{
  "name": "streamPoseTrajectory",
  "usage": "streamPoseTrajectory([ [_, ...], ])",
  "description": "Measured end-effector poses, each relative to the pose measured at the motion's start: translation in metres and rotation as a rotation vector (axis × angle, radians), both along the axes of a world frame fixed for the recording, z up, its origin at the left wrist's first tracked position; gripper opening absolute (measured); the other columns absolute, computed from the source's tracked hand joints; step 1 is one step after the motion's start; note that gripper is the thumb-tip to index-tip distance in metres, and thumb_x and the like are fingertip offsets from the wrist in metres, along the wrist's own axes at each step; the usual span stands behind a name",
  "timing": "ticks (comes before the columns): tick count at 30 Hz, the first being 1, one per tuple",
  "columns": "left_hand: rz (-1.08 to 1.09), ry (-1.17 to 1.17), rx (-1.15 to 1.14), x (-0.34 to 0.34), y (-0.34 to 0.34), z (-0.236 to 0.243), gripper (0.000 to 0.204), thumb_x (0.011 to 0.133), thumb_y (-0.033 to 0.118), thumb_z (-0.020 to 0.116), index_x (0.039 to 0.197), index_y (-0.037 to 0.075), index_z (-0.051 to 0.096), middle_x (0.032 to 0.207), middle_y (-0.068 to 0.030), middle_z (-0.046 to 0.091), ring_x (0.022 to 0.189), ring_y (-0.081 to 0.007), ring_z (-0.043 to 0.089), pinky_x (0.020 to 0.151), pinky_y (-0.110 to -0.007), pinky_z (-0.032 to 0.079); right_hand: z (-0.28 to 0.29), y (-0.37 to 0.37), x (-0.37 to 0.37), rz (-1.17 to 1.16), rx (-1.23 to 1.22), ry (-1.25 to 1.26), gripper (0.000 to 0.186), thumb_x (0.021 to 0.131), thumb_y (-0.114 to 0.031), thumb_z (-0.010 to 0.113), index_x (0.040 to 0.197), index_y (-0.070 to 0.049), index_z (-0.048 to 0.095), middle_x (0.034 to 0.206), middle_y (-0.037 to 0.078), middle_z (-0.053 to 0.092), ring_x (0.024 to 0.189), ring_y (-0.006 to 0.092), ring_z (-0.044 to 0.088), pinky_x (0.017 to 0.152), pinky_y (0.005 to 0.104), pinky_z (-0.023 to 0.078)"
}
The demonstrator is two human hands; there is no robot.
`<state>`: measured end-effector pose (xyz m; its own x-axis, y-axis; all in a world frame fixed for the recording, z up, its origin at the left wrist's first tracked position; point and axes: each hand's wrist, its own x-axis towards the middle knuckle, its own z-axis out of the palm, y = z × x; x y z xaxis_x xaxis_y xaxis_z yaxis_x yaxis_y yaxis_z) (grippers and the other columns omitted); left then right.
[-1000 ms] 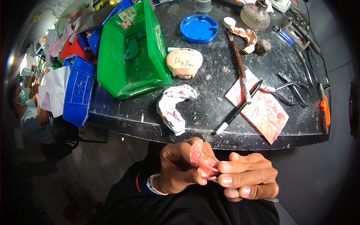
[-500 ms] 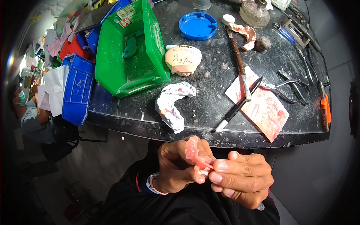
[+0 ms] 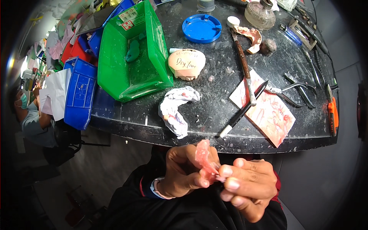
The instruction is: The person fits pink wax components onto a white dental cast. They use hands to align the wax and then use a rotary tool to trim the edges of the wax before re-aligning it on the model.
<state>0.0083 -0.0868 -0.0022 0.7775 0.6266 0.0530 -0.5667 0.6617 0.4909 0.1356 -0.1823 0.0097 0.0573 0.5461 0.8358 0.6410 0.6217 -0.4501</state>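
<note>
My left hand (image 3: 180, 172) grips an irregular pink wax-like piece (image 3: 203, 157), which stands up from the thumb and fingers. My right hand (image 3: 249, 184) is curled close beside it, fingertips at the piece's lower right; what lies inside these fingers is hidden. Just beyond my hands, on the black bench (image 3: 138, 128), are a whitish horseshoe-shaped cast (image 3: 172, 111), a black pen-like tool (image 3: 243, 111), a wooden-handled spatula (image 3: 241, 57) and a pink-smeared square slab (image 3: 272, 122).
A green bin (image 3: 134, 76), blue bin (image 3: 78, 96), lettered beige model (image 3: 186, 65), blue lid (image 3: 201, 28), glass jar (image 3: 258, 15), pliers (image 3: 295, 92) and orange-handled cutters (image 3: 331, 115) crowd the bench. A masked person (image 3: 34, 122) sits at the far left.
My right hand has shifted a little left and its lower fingers have dropped and curled further. My left hand keeps hold of the pink piece, moving only slightly.
</note>
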Motion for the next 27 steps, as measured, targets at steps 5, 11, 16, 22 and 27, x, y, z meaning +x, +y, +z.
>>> streamPoseTrajectory([
  [5, -0.028, -0.037, -0.059, -0.003, 0.000, -0.004, 0.020, 0.072, -0.001, 0.074, 0.084, 0.003, 0.058, 0.089, -0.0149, 0.062, 0.084, -0.0208, 0.060, 0.070, -0.031, 0.052, -0.001, 0.012, 0.000, 0.154, 0.017, 0.377, 0.026, 0.076, 0.006, 0.061, 0.097, 0.002, 0.046, 0.096, 0.031, 0.060, 0.086, 0.0410, 0.064, 0.085, 0.0492, 0.049],
  [11, 0.064, -0.068, 0.221, -0.001, 0.007, -0.001, 0.027, 0.071, -0.008, 0.072, 0.088, 0.004, 0.055, 0.098, -0.0229, 0.062, 0.095, -0.0302, 0.062, 0.073, -0.036, 0.056, -0.015, 0.023, -0.002, 0.408, 0.288, 0.849, 0.027, 0.089, -0.001, 0.052, 0.093, -0.001, 0.025, 0.102, 0.044, 0.051, 0.096, 0.0538, 0.055, 0.088, 0.0540, 0.046],
  [16, 0.110, -0.037, 0.288, 0.000, 0.007, 0.000, 0.026, 0.070, -0.008, 0.073, 0.085, 0.003, 0.055, 0.095, -0.0212, 0.064, 0.093, -0.0288, 0.063, 0.076, -0.037, 0.054, -0.024, 0.028, -0.019, 0.482, 0.295, 0.922, 0.026, 0.078, 0.005, 0.065, 0.092, 0.003, 0.044, 0.098, 0.033, 0.057, 0.106, 0.0487, 0.053, 0.095, 0.0506, 0.042],
  [22, 0.141, -0.108, 0.205, 0.003, 0.002, 0.004, 0.021, 0.071, -0.007, 0.073, 0.081, 0.002, 0.056, 0.095, -0.0202, 0.064, 0.090, -0.0262, 0.063, 0.077, -0.037, 0.052, -0.027, 0.029, -0.024, 0.369, 0.296, 0.763, 0.030, 0.068, 0.007, 0.074, 0.090, 0.002, 0.054, 0.090, 0.025, 0.062, 0.100, 0.0438, 0.059, 0.089, 0.0466, 0.048],
  [27, 0.129, -0.112, 0.207, 0.001, 0.001, 0.001, 0.023, 0.069, -0.008, 0.074, 0.081, 0.002, 0.057, 0.095, -0.0191, 0.064, 0.090, -0.0263, 0.063, 0.076, -0.036, 0.052, -0.027, 0.031, -0.025, 0.375, 0.304, 0.749, 0.032, 0.066, 0.009, 0.074, 0.089, 0.002, 0.053, 0.090, 0.024, 0.062, 0.098, 0.0434, 0.060, 0.086, 0.0463, 0.050],
])
